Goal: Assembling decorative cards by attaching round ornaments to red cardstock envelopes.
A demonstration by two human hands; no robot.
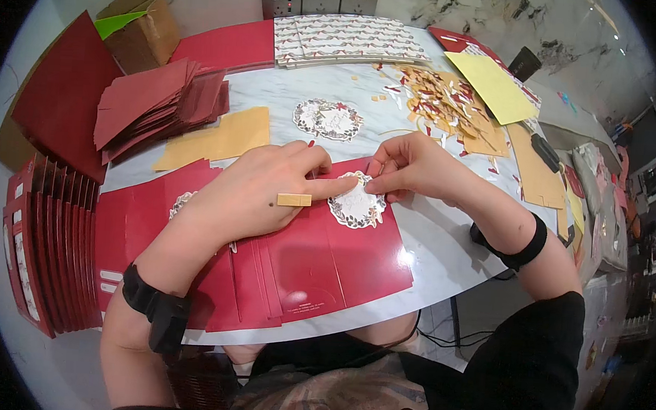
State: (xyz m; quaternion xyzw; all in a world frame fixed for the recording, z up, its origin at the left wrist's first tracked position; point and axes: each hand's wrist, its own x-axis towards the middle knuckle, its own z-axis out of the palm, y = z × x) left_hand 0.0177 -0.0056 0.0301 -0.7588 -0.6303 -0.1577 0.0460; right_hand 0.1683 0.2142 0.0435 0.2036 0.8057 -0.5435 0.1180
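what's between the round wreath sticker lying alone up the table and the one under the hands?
In the head view, only bare marble tabletop separates the lone wreath sticker from the hands' sticker, apart from the right hand reaching in.
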